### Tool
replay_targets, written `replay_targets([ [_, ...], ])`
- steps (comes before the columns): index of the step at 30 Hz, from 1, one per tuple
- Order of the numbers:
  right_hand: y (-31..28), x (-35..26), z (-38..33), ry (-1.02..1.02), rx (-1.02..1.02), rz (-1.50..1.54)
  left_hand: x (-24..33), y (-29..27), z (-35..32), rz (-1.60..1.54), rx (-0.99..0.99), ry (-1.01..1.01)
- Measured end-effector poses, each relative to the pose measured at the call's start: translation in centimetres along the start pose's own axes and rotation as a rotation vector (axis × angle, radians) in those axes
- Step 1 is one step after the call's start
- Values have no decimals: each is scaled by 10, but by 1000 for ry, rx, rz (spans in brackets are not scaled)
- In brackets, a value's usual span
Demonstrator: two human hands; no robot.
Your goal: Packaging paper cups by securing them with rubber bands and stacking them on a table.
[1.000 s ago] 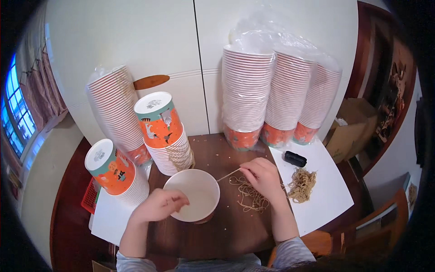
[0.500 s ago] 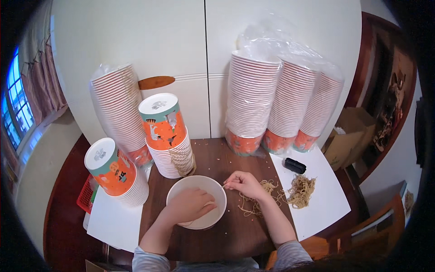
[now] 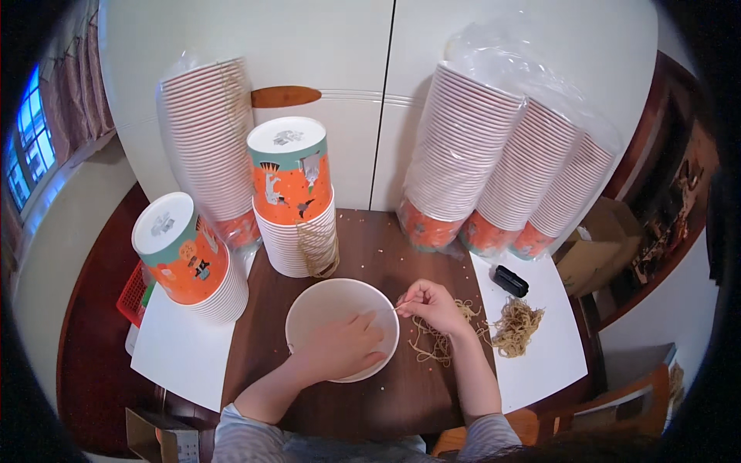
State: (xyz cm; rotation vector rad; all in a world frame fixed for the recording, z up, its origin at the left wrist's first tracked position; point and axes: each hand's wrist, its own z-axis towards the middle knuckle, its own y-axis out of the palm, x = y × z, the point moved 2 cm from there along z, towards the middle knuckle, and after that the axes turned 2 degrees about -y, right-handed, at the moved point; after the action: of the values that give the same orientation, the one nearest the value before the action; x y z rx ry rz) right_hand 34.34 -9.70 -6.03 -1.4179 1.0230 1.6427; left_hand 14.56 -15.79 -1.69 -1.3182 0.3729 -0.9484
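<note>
Up against the wall point(image 3: 332, 69), tall sleeves of nested cups in clear plastic: one at left point(image 3: 204, 139), three leaning at right point(image 3: 509, 170); nearer, two shorter stacks capped with orange-and-teal printed cups, one mid-table point(image 3: 293, 201), one at left point(image 3: 189, 258) on a white sheet point(image 3: 177, 355); rubber bands hung round the mid stack point(image 3: 318, 248), just behind the bowl. On the brown table point(image 3: 378, 247), centre front, a white bowl point(image 3: 340, 309), round, plain, inside bare; left hand point(image 3: 343, 347) laid over its near rim, fingers curled into it, gripping the edge. Right hand point(image 3: 432, 305) just beside the bowl's right rim, thumb and forefinger pinched on a thin band point(image 3: 390, 307) stretched toward the rim, other fingers folded. Loose bands point(image 3: 428, 343) scattered under that hand; a tangled heap of them point(image 3: 515, 328) on a second white sheet point(image 3: 540, 363), near a small black object point(image 3: 510, 281). Red basket point(image 3: 133, 295) past the table's left edge; cardboard box point(image 3: 590, 251) at far right; window point(image 3: 27, 154) at far left.
</note>
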Motion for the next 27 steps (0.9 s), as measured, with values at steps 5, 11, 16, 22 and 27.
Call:
replay_targets([
  [5,1,3,1,-5,-10,-18,-2,6,-1,34,12,-18],
  [11,-2,8,1,-10,-17,25,0,8,0,-12,-212,-27],
  [16,-1,4,0,16,-28,83,-1,9,1,-21,-241,-42],
  [22,-5,6,-1,25,-27,184,-3,13,-1,-28,-201,-6],
  [27,-3,6,1,33,-5,203,2,-3,6,-93,-244,-66],
])
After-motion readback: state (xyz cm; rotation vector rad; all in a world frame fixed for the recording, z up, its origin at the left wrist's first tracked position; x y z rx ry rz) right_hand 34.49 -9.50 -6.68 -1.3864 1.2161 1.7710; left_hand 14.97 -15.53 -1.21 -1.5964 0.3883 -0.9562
